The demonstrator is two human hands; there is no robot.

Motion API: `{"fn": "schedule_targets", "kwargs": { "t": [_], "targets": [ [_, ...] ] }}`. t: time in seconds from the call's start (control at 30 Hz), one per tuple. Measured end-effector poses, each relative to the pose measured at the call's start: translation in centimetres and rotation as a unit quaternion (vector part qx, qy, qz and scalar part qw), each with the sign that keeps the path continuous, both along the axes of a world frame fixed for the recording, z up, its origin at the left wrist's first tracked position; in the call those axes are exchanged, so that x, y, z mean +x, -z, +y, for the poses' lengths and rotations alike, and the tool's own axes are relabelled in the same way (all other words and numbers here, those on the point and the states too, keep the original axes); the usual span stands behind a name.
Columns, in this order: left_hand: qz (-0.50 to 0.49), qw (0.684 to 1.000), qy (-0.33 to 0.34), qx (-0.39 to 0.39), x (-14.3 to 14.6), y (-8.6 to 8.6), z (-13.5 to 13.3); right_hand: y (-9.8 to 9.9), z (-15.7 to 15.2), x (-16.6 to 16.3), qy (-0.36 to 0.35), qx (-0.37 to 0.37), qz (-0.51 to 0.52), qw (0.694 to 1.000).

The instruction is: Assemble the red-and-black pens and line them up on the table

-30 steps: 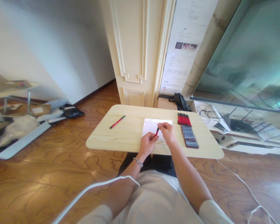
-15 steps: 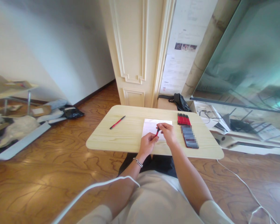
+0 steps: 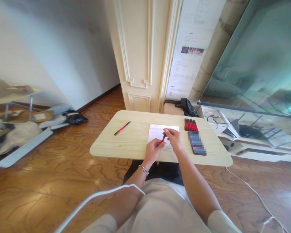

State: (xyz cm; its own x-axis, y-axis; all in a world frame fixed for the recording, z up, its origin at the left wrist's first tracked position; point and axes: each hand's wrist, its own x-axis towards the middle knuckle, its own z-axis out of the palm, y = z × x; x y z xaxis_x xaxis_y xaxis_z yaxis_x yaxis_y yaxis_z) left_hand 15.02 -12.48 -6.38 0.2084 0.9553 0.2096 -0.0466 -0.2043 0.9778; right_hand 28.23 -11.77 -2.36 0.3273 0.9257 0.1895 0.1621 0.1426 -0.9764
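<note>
Between my two hands is a red and black pen [image 3: 163, 138], held at a slant above a white sheet of paper [image 3: 153, 132]. My left hand [image 3: 154, 149] pinches its lower red part. The fingers of my right hand [image 3: 174, 137] close on its black upper end. Both hands hide parts of the pen and the paper. Another red and black pen [image 3: 122, 128] lies alone on the left of the table. On the right, several matching pens [image 3: 191, 125] lie side by side in a row, just beyond a dark phone-like slab [image 3: 197, 144] with a blurred face.
The light wooden table [image 3: 111, 145] has rounded corners. Behind it stand a cream panelled pillar [image 3: 138, 42] and a black bag [image 3: 188, 106]. A white cable [image 3: 94, 194] crosses my left forearm. To the right is a low cabinet [image 3: 252, 152] beneath a large screen [image 3: 262, 64].
Almost nothing differs. Both hands keep their hold on the pen, and the whole view has shifted very slightly.
</note>
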Motion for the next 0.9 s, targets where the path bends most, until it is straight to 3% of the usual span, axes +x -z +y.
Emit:
{"fn": "schedule_targets", "kwargs": {
  "t": [0.1,0.27,0.37,0.5,0.63,0.9],
  "targets": [
    [-0.026,0.999,0.013,-0.018,0.1,0.0,0.2,0.4,-1.0,0.1,-0.010,0.043,-0.030,0.999],
    [-0.016,1.000,0.026,-0.007,-0.2,-0.5,0.0,1.4,-2.7,0.5,-0.129,0.100,-0.166,0.973],
    [-0.023,0.999,0.028,-0.003,-0.4,-0.7,-0.2,1.6,-2.6,1.0,-0.073,0.068,-0.160,0.982],
    [-0.036,0.999,0.002,0.002,-0.4,-0.6,-0.2,1.1,-1.8,2.0,0.006,0.045,-0.009,0.999],
    [-0.027,0.999,-0.018,0.013,-0.3,-0.3,-0.1,0.8,-1.2,3.1,0.029,0.057,0.149,0.987],
    [0.064,0.993,-0.057,0.086,-0.8,-0.4,0.1,2.4,-0.3,3.4,-0.011,0.062,0.331,0.942]
  ]
}}
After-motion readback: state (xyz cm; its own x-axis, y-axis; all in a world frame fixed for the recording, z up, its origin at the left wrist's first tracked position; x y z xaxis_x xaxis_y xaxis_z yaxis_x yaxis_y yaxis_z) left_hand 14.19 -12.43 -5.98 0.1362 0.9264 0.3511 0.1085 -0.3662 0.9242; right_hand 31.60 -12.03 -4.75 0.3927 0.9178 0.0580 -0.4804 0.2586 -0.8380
